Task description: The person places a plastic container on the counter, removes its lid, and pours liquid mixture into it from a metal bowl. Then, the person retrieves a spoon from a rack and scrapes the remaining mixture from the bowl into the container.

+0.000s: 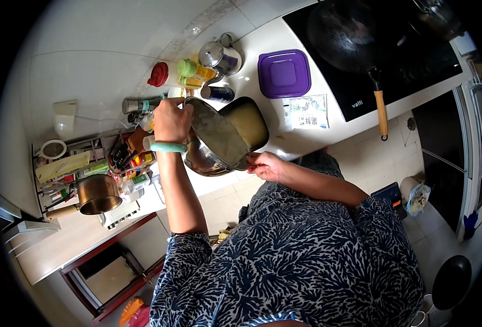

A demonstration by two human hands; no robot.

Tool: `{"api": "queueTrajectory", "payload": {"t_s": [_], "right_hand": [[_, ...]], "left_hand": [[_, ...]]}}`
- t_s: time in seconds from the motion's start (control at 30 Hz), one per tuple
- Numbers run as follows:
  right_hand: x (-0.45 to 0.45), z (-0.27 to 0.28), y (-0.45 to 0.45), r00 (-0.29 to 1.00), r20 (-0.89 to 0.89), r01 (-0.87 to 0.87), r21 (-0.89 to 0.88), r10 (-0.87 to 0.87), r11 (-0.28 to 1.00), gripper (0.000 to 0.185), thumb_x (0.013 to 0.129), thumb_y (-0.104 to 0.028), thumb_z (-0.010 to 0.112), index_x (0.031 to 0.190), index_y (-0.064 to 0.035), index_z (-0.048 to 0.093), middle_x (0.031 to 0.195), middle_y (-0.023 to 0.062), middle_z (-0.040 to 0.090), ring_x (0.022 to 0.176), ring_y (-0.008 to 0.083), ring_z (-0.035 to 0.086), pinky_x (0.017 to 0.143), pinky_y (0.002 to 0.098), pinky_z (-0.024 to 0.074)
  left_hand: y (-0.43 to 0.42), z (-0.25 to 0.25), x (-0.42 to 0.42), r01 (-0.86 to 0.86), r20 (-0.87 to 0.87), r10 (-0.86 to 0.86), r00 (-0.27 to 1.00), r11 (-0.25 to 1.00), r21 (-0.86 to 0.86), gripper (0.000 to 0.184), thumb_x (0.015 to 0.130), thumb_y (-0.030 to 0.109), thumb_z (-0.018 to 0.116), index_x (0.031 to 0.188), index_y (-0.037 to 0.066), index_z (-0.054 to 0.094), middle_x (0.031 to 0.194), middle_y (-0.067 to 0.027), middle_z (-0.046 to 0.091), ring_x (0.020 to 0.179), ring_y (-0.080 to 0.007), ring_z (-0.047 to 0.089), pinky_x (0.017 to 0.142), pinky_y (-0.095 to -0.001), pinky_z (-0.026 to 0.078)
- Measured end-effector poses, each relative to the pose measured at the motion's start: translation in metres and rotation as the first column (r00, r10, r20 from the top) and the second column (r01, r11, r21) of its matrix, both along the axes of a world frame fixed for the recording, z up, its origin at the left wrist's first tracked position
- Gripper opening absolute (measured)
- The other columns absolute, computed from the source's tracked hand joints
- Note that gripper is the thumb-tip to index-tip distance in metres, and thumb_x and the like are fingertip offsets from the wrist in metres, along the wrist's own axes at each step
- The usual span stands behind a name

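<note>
My left hand (pixel 173 121), with a green bangle at the wrist, grips the upper left rim of a metal bowl (pixel 205 158). Lower right on the same rim, my right hand (pixel 265 165) closes its fingers. The bowl is tipped to the right, and a pale, thick liquid (pixel 219 131) covers its inside. Its edge lies over a dark rectangular container (pixel 261 117) that has pale yellow contents. A purple lid (pixel 284 73) rests on the white counter beyond, with a printed packet (pixel 306 112) beside it.
At the right, a wok (pixel 342 38) stands on the black cooktop (pixel 361 106), its wooden handle reaching over the front edge. A kettle (pixel 219 56) and bottles line the wall behind the bowl. A copper-coloured pot (pixel 99 194) and racks of utensils are at the left.
</note>
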State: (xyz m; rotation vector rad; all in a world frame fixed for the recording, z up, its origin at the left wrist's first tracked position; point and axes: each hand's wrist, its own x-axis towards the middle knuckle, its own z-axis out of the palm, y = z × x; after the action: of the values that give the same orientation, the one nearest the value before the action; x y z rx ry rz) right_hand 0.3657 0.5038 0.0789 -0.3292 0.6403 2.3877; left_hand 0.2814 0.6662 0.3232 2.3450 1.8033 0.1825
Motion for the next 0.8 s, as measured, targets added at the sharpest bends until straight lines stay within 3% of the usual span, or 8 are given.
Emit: {"api": "queueTrajectory", "payload": {"t_s": [0.13,0.4,0.57,0.63,0.8], "right_hand": [[0.002,0.0,0.0,1.0,-0.022,0.005,-0.003,-0.005,1.0,0.021,0.085,0.008,0.036,0.097,-0.0003,0.051,0.094,0.0165,0.059,0.073,0.0268,0.062,0.029,0.0152,0.0277],[0.014,0.008,0.007,0.998,-0.058,-0.01,-0.024,0.008,1.0,0.017,0.084,0.008,0.036,0.094,0.0031,0.048,0.092,0.0202,0.058,0.072,0.0263,0.061,0.029,0.0148,0.0297],[0.017,0.013,0.012,0.998,-0.01,-0.064,-0.077,0.064,0.995,0.019,0.083,0.009,0.036,0.097,0.0032,0.048,0.091,0.0215,0.059,0.072,0.0256,0.061,0.03,0.0144,0.0299],[0.019,0.012,0.012,0.994,-0.084,-0.079,-0.061,0.073,0.995,0.019,0.083,0.009,0.036,0.097,0.0031,0.049,0.092,0.022,0.059,0.073,0.0241,0.061,0.03,0.014,0.0296],[0.016,0.013,0.015,0.99,-0.098,-0.099,-0.02,0.096,0.995,0.018,0.084,0.009,0.038,0.096,0.0027,0.05,0.092,0.0218,0.059,0.074,0.023,0.061,0.03,0.0139,0.0295]], "left_hand": [[0.006,-0.006,-0.015,-0.062,0.02,0.062,0.998,0.998,0.011,0.024,0.07,0.016,0.057,0.08,-0.004,0.066,0.073,-0.0314,0.058,0.075,-0.0465,0.059,0.071,-0.0465,0.049],[0.022,-0.019,-0.047,-0.273,-0.127,0.263,0.956,0.959,-0.07,0.023,0.071,0.013,0.054,0.08,-0.003,0.067,0.081,-0.0322,0.06,0.084,-0.0464,0.06,0.078,-0.0484,0.048],[0.018,-0.023,-0.056,-0.288,-0.111,0.279,0.954,0.955,-0.076,0.025,0.072,0.013,0.051,0.079,-0.005,0.066,0.085,-0.032,0.06,0.088,-0.0459,0.06,0.08,-0.0486,0.047],[0.018,-0.023,-0.057,-0.314,-0.132,0.3,0.945,0.945,-0.093,0.025,0.073,0.013,0.049,0.079,-0.005,0.066,0.086,-0.0319,0.061,0.089,-0.0458,0.06,0.081,-0.0485,0.047],[0.011,-0.02,-0.056,-0.349,-0.149,0.345,0.926,0.937,0.003,0.025,0.073,0.011,0.049,0.079,-0.006,0.066,0.085,-0.0309,0.062,0.088,-0.0466,0.06,0.082,-0.0485,0.047]]}}
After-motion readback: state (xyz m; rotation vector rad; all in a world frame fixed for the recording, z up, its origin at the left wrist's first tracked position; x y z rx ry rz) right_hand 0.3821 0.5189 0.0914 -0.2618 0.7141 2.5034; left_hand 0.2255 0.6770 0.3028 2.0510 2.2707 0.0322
